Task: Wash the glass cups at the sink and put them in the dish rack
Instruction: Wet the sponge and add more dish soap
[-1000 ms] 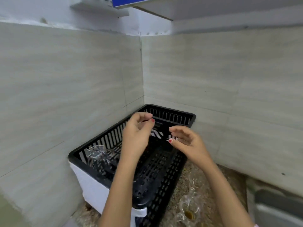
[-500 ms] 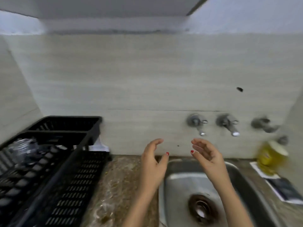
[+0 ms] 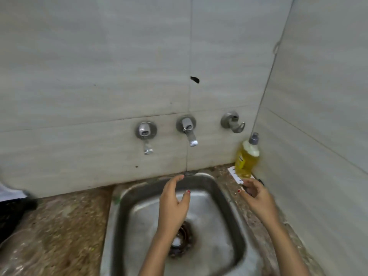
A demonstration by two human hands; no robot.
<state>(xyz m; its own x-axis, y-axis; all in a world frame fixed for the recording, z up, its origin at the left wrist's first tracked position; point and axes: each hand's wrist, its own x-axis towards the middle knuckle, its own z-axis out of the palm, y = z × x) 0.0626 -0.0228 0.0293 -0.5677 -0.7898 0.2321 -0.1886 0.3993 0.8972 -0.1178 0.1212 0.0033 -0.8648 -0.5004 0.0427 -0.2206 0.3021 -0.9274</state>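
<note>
A steel sink [image 3: 127, 198] fills the lower middle of the view, with a dark drain [image 3: 182, 242] at its bottom. My left hand [image 3: 173, 204] hovers over the basin, fingers loosely curved and holding nothing. My right hand [image 3: 256, 198] reaches over the sink's right rim, empty, a little below a yellow soap bottle [image 3: 247, 156]. Only a dark corner of the black dish rack [image 3: 14, 214] shows at the left edge. No glass cup is visible.
Two taps [image 3: 146, 136] [image 3: 188, 130] and a metal hook [image 3: 233, 122] stick out of the tiled wall above the sink. A white card [image 3: 236, 174] lies under the bottle. Speckled stone counter [image 3: 59, 236] spreads left of the sink. A tiled side wall closes in on the right.
The view has swung right from the dish rack to the sink. Both empty hands moved with it, the right one now nearing the soap bottle.
</note>
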